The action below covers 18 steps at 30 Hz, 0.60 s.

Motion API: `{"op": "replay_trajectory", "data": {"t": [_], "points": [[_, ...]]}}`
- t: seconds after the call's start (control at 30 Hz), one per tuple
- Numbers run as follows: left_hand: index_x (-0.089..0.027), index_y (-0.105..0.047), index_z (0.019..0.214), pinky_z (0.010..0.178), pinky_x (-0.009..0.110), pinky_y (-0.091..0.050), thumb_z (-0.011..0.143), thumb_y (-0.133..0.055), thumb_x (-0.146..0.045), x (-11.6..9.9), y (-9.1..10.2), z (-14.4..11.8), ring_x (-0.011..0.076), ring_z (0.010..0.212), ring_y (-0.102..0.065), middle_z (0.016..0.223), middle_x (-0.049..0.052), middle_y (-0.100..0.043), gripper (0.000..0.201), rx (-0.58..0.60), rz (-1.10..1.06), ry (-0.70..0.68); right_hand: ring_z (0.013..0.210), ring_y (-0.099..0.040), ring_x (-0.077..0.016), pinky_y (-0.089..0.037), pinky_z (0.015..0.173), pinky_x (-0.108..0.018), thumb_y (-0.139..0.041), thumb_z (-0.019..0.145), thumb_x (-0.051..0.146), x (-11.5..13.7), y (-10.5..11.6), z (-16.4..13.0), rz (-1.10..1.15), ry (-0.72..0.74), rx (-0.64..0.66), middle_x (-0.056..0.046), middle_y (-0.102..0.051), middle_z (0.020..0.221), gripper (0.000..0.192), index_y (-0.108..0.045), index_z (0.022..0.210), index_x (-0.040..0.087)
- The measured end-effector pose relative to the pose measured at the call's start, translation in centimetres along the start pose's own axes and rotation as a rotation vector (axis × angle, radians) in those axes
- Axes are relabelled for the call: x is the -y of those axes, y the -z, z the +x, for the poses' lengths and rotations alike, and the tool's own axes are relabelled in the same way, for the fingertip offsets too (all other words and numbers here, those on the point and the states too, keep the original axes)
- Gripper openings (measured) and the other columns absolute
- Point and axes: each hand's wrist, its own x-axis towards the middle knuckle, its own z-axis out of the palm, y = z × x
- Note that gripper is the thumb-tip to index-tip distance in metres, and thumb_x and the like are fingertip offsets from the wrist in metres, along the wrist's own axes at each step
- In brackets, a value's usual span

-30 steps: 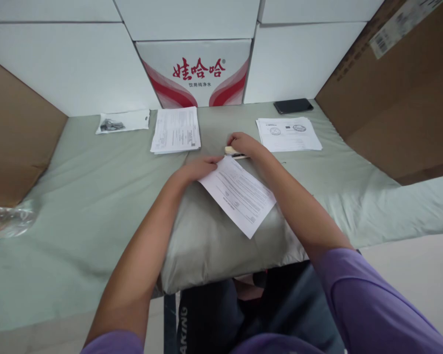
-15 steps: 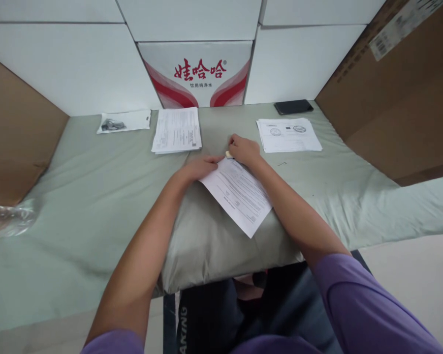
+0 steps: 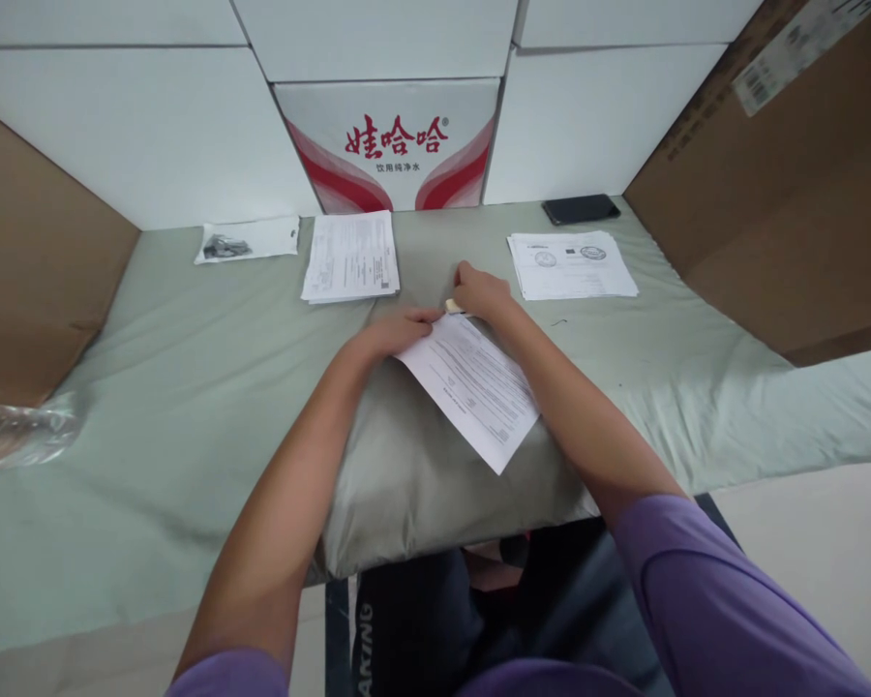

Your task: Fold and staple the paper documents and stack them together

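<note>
A printed paper sheet (image 3: 471, 387) lies turned at an angle on the cloth, its near corner towards the table's front edge. My left hand (image 3: 401, 331) holds its far left edge, with the fingers together near the top corner. At that corner my right hand (image 3: 481, 291) is curled closed around a small cream-coloured object (image 3: 453, 306). Only one end of this object shows, touching the paper; the rest is hidden under the hand, so I cannot tell its kind. My right forearm passes over the sheet's right edge.
Behind are a paper stack (image 3: 352, 254) at left and stamped papers (image 3: 573, 266) at right. A black phone (image 3: 581, 209) and a white packet with dark pieces (image 3: 251, 240) lie farther back. White boxes (image 3: 399, 136) and brown cartons (image 3: 784, 194) wall in the table.
Both hands keep their hold at the paper's corner, almost unmoved. The whole view has shifted by a few pixels.
</note>
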Motion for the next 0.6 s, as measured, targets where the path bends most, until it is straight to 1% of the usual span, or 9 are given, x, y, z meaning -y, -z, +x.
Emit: {"op": "replay_trajectory", "data": {"t": [0.07,0.17,0.3,0.37,0.5,0.6], "points": [[-0.029,-0.064,0.141,0.096,0.033,-0.054,0.086,-0.056,-0.02,-0.1,0.0,-0.1,0.0245,0.11,-0.07,0.128,0.001,-0.074,0.057,-0.02,0.01,0.004,0.111,-0.063,-0.033,-0.043,0.097,-0.051,-0.048,0.087,0.018,-0.3,0.0,0.0,0.022,0.008,-0.004,-0.016,-0.07,0.119,0.032,-0.059,0.117,0.021],[-0.029,-0.063,0.143,0.095,0.032,-0.054,0.087,-0.055,-0.02,-0.2,0.0,-0.3,0.0246,0.112,-0.069,0.133,0.001,-0.072,0.057,-0.018,-0.011,-0.003,0.107,-0.064,-0.0307,-0.044,0.095,-0.048,-0.048,0.086,0.02,-0.8,0.1,0.3,0.073,0.001,-0.008,-0.013,-0.07,0.116,0.028,-0.061,0.111,0.023],[-0.028,-0.059,0.147,0.092,0.033,-0.056,0.088,-0.053,-0.02,-0.1,0.0,-0.3,0.0244,0.108,-0.071,0.126,0.002,-0.075,0.06,0.013,-0.045,-0.019,0.103,-0.064,-0.028,-0.046,0.091,-0.042,-0.052,0.084,0.022,-1.2,0.0,0.6,0.095,-0.005,-0.028,-0.01,-0.071,0.113,0.025,-0.062,0.107,0.024],[-0.027,-0.059,0.147,0.092,0.034,-0.056,0.088,-0.053,-0.02,-0.2,0.0,-0.4,0.0246,0.106,-0.071,0.122,0.003,-0.076,0.06,0.009,-0.048,-0.013,0.103,-0.063,-0.0279,-0.046,0.089,-0.041,-0.052,0.084,0.022,-1.2,0.0,0.7,0.099,-0.001,-0.041,-0.01,-0.071,0.114,0.025,-0.062,0.106,0.024],[-0.028,-0.06,0.145,0.095,0.035,-0.054,0.087,-0.054,-0.02,-0.4,0.0,-0.6,0.0245,0.106,-0.071,0.123,0.002,-0.075,0.059,-0.036,-0.021,0.014,0.104,-0.063,-0.0289,-0.046,0.088,-0.041,-0.051,0.084,0.02,-1.1,-0.2,0.6,0.088,-0.005,-0.047,-0.011,-0.07,0.114,0.026,-0.062,0.108,0.024],[-0.029,-0.062,0.144,0.094,0.034,-0.054,0.086,-0.054,-0.02,-0.5,0.0,-0.7,0.0247,0.108,-0.07,0.124,0.001,-0.075,0.059,-0.011,-0.017,0.001,0.104,-0.064,-0.0302,-0.045,0.089,-0.044,-0.051,0.084,0.02,-1.0,-0.5,0.5,0.064,0.001,-0.063,-0.013,-0.07,0.114,0.029,-0.061,0.111,0.023]]}}
